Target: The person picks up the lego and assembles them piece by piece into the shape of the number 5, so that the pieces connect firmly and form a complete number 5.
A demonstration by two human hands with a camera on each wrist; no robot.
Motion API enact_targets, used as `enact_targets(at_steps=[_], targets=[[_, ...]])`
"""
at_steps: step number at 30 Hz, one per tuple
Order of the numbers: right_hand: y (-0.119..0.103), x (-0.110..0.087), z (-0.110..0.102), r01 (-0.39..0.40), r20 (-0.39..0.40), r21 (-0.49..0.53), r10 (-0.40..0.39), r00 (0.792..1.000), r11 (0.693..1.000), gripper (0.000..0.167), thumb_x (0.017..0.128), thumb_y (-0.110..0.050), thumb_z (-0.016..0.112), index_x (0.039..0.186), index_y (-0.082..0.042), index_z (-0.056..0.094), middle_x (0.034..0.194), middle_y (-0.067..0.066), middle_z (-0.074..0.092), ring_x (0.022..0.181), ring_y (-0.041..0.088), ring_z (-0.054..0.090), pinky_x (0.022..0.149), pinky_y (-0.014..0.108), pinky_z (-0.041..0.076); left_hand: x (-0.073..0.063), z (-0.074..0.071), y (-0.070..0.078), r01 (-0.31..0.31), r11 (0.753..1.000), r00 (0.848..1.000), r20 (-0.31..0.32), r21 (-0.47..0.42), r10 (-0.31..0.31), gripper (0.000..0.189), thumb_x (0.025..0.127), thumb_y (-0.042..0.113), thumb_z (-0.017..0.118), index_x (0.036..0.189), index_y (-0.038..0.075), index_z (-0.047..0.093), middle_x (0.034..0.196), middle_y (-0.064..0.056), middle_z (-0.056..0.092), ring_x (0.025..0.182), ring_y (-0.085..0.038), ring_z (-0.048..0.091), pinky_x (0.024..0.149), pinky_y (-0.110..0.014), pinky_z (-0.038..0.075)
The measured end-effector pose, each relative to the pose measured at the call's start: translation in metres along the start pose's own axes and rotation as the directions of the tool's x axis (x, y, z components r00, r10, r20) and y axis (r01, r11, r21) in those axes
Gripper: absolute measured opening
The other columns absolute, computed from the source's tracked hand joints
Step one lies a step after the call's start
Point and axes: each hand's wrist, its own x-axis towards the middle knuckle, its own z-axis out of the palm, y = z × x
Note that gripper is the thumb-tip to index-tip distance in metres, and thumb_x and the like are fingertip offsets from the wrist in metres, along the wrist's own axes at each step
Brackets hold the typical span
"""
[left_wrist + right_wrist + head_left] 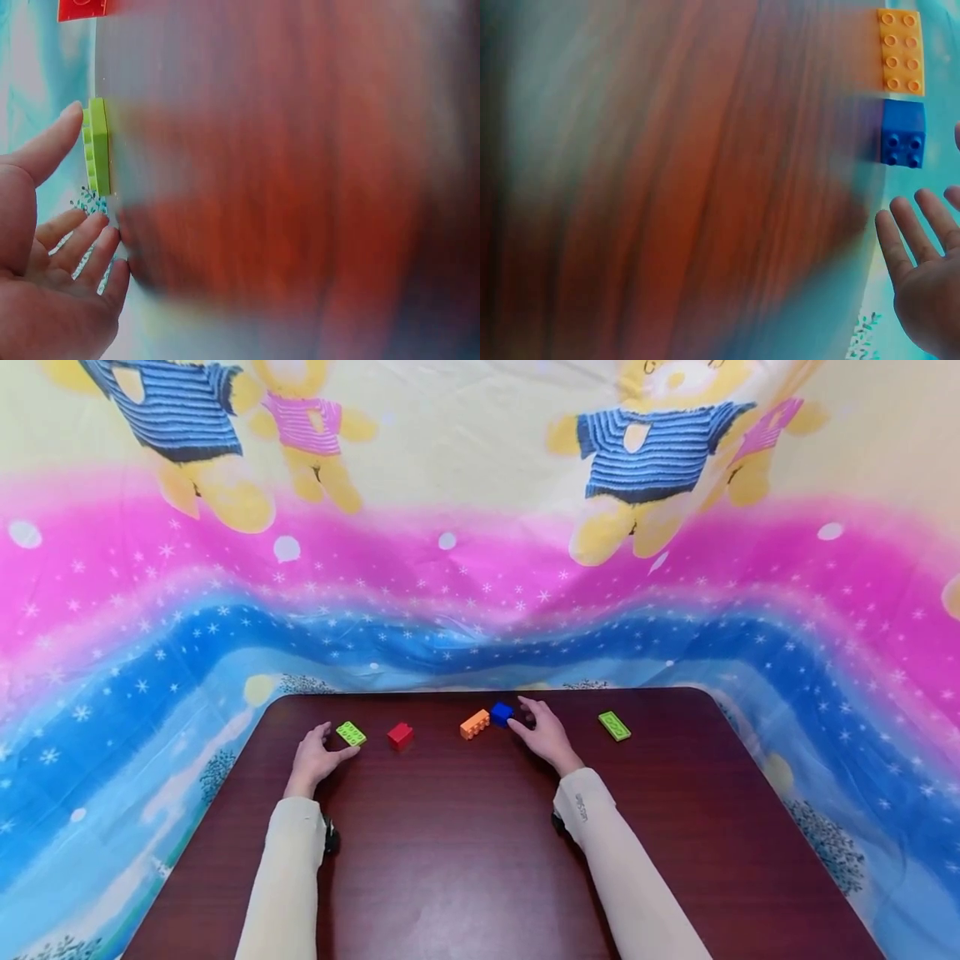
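Note:
At the left of the table, my left hand [315, 760] is spread around a lime green toy brick [351, 733], thumb on its near side and fingers beyond its left side. In the left wrist view the thumb tip is right at the green brick [99, 146], while the other fingers are spread apart. My right hand [546, 735] reaches beside a blue toy brick [502, 714], thumb close to its right side. The right wrist view has the fingers straight, a little apart from the blue brick [904, 133]. An orange brick [475, 724] lies on its side just left of the blue one.
A red brick [401, 736] sits between the left green brick and the orange one. Farther right lies a flat green brick [615, 726]. The dark wooden table [442, 843] ends just behind the bricks, where a printed curtain [450, 577] hangs.

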Motion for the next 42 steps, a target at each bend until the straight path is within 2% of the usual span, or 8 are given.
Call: enact_targets(at_steps=[8,15,26,35,42], targets=[[-0.004,0.005,0.016,-0.114,-0.031,0.139,0.12,0.992,0.984,0.058,0.101,-0.025,0.069,0.154,-0.011,0.047,0.145,0.016,0.054,0.122,0.033,0.059,0.104,0.05,0.052,0.002,0.008,0.009,0.041,0.997,0.997,-0.068,0.062,-0.037,0.081,0.091,0.028,0.078,0.154,-0.003,0.038,0.149,-0.03,0.049,0.14,-0.051,0.035,0.116,-0.064,0.033],[-0.01,0.008,0.027,-0.165,-0.066,0.15,0.177,0.982,0.975,0.054,0.101,-0.024,0.07,0.15,-0.013,0.052,0.142,0.014,0.056,0.119,0.032,0.059,0.101,0.047,0.053,0.006,0.012,0.01,0.05,0.994,0.992,-0.118,0.096,-0.039,0.076,0.091,0.026,0.077,0.152,-0.002,0.043,0.145,-0.028,0.054,0.137,-0.05,0.04,0.112,-0.064,0.037],[-0.014,0.01,0.031,-0.156,-0.126,0.078,0.165,0.978,0.985,0.046,0.1,-0.023,0.07,0.143,-0.01,0.059,0.132,0.016,0.062,0.11,0.031,0.062,0.094,0.046,0.054,0.008,0.014,0.013,0.079,0.986,0.991,-0.115,0.146,-0.063,0.071,0.093,0.029,0.077,0.151,0.001,0.046,0.144,-0.024,0.056,0.134,-0.048,0.042,0.107,-0.064,0.041],[-0.013,0.011,0.031,-0.144,-0.135,0.063,0.151,0.979,0.988,0.043,0.101,-0.023,0.07,0.141,-0.01,0.061,0.13,0.015,0.063,0.108,0.031,0.062,0.092,0.046,0.054,0.003,0.013,0.017,0.072,0.987,0.989,-0.142,0.146,-0.051,0.068,0.092,0.029,0.079,0.146,0.001,0.051,0.14,-0.025,0.058,0.129,-0.047,0.047,0.105,-0.063,0.042],[-0.011,0.011,0.029,-0.146,-0.131,0.065,0.153,0.979,0.987,0.042,0.101,-0.023,0.069,0.14,-0.009,0.061,0.129,0.015,0.063,0.108,0.03,0.063,0.092,0.045,0.055,0.006,0.014,0.013,0.059,0.985,0.99,-0.139,0.164,-0.036,0.066,0.092,0.028,0.079,0.145,-0.001,0.051,0.14,-0.026,0.056,0.128,-0.047,0.047,0.104,-0.064,0.042]])
